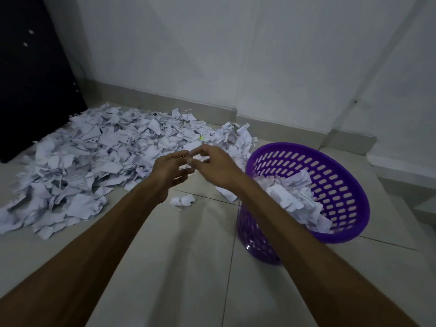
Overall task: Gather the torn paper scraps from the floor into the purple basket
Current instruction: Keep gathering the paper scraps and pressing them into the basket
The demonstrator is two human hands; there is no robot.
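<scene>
**Hands over the scrap pile**

Against the far-left wall stood a dark panel (30,74). Beside it, torn paper scraps (99,161) covered the floor (188,267) in a wide heap. Over its near edge we held our left hand (171,172), fingers loosely extended, and our right hand (213,165), whose fingers seemed to pinch a small scrap, though blur left us unsure. Rightmost, the purple basket (330,185) stood tilted, partly filled with scraps.

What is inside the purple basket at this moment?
Torn paper scraps are heaped inside the purple basket. They cover the bottom, so anything beneath cannot be seen.
</scene>
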